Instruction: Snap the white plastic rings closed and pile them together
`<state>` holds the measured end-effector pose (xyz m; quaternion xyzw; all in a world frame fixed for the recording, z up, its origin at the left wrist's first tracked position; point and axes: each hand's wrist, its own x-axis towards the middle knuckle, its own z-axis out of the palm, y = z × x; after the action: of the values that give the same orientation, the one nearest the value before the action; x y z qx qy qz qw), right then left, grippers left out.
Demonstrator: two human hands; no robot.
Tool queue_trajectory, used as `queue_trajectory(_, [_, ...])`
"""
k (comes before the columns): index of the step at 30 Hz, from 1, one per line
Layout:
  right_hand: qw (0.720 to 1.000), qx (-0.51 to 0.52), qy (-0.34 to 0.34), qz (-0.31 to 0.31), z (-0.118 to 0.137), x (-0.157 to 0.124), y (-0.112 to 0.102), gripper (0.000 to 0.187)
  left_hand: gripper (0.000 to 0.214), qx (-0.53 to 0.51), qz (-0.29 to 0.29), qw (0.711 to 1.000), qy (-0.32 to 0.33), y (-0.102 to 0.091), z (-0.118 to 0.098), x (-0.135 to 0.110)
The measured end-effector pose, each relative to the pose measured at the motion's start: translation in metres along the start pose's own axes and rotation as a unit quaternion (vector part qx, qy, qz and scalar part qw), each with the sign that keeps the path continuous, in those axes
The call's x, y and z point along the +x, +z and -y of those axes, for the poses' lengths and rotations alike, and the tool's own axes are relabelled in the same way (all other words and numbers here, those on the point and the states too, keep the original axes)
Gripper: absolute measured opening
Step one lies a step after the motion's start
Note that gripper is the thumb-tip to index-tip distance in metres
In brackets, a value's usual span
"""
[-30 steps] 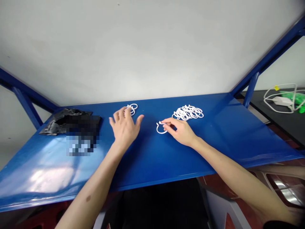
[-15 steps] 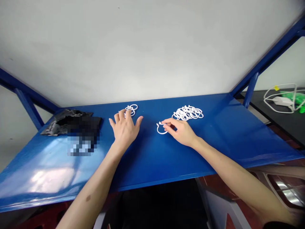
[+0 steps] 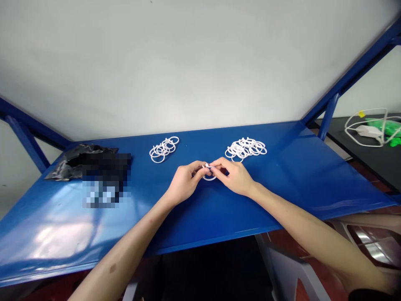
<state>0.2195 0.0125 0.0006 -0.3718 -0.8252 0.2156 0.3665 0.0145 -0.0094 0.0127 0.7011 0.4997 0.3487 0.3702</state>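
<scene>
Above the middle of the blue table, my left hand and my right hand meet on one white plastic curtain ring. Both pinch its upper part near the knobbed ends, with thumbs and fingers closed. Fingers cover much of the ring, so whether its ends are joined I cannot tell. Behind my left hand lies a small group of similar white rings. A larger overlapping pile of white rings rests just beyond my right hand.
The blue table backs onto a pale wall. A crumpled black plastic bag lies at the left, beside a blurred patch. Blue braces rise at both sides. White cable and green plastic sit on a dark surface at right.
My left hand has come away from the left group of rings, moved right and closed on the ring in my right hand. The left group is now uncovered.
</scene>
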Motion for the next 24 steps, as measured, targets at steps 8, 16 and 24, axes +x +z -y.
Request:
queue_trajectory(8, [0.997, -0.054, -0.046, -0.003, 0.003, -0.003, 0.004, 0.023, 0.035, -0.059, 0.02, 0.998, -0.03, 0.004, 0.007, -0.001])
queue_trajectory(16, [0.985, -0.109, -0.119, 0.065, -0.001, -0.005, 0.006, 0.033, 0.032, 0.016, 0.011, 1.0, -0.016, 0.007, 0.007, -0.004])
queue_trajectory(24, [0.974, -0.156, -0.004, -0.163, -0.027, 0.021, -0.031, 0.022, 0.042, 0.33, -0.152, 0.931, 0.043, -0.017, 0.021, 0.014])
